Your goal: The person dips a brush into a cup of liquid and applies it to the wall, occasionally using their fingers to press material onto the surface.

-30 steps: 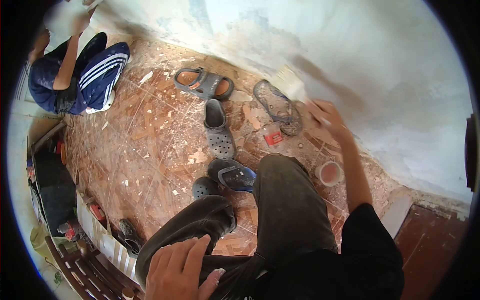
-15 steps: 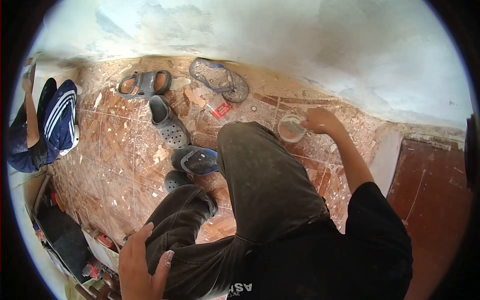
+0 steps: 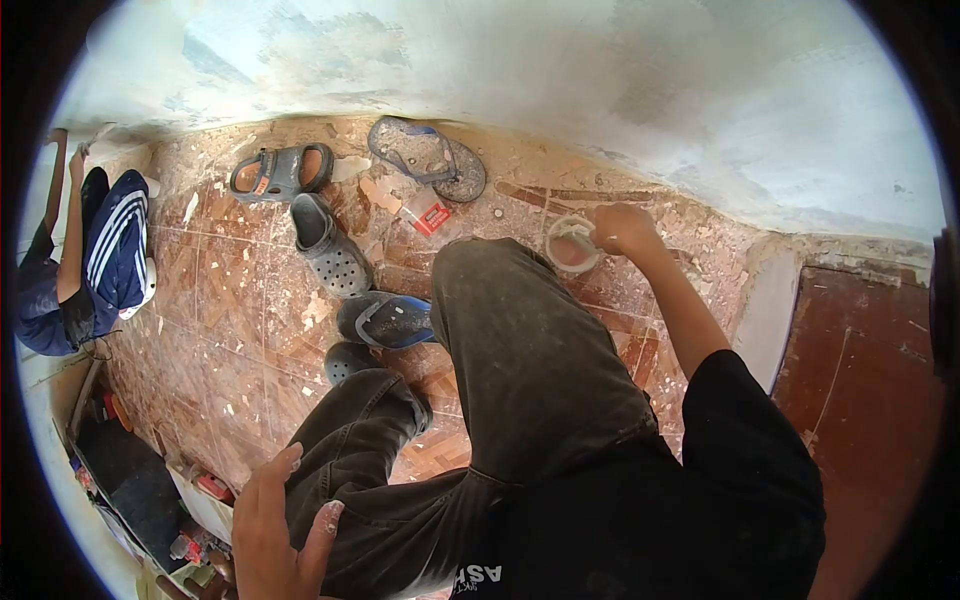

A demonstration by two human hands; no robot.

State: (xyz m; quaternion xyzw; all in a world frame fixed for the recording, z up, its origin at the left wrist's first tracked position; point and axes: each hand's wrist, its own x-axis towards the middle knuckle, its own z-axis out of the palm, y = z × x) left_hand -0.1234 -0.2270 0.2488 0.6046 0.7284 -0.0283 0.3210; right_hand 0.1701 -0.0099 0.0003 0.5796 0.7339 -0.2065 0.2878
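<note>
My right hand (image 3: pixel 625 230) is closed at the right rim of a small whitish round tub (image 3: pixel 572 262) on the floor. It grips a small flat tool, mostly hidden by the fingers now. Inside the tub is some pinkish and pale matter. My left hand (image 3: pixel 278 530) holds nothing; its fingers are apart beside my bent leg (image 3: pixel 350 440), with white residue on the fingertips.
A grey clog (image 3: pixel 332 245), a sandal (image 3: pixel 282 172) and flip-flops (image 3: pixel 425 155) lie near the patchy wall (image 3: pixel 480 60). A red-labelled clear wrapper (image 3: pixel 428 215) is beside them. Another person (image 3: pixel 115 240) crouches at left, arms raised to the wall. A brown door (image 3: pixel 860 400) stands at right.
My right hand has shifted slightly up and left at the tub, and the flat tool's blade no longer shows inside it. The other person's hands have moved along the wall.
</note>
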